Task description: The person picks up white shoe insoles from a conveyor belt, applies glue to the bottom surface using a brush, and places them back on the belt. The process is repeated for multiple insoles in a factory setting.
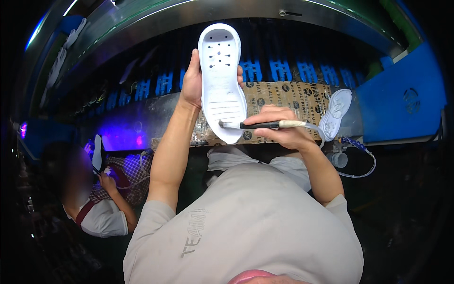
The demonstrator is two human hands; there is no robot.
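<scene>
- Fingers of the left hand point(191, 85) wrap the edge of a smooth white moulded shoe sole point(221, 80), held upright above the worktop point(283, 97).
- Right hand point(283, 128) fingers pinch a slim black-handled brush point(257, 125), its tip touching the sole's ribbed lower end.

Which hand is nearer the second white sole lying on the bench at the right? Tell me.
Right. The right hand, holding a brush, is just left of the sole on the bench. The left hand is farther left, gripping the raised sole.
</scene>
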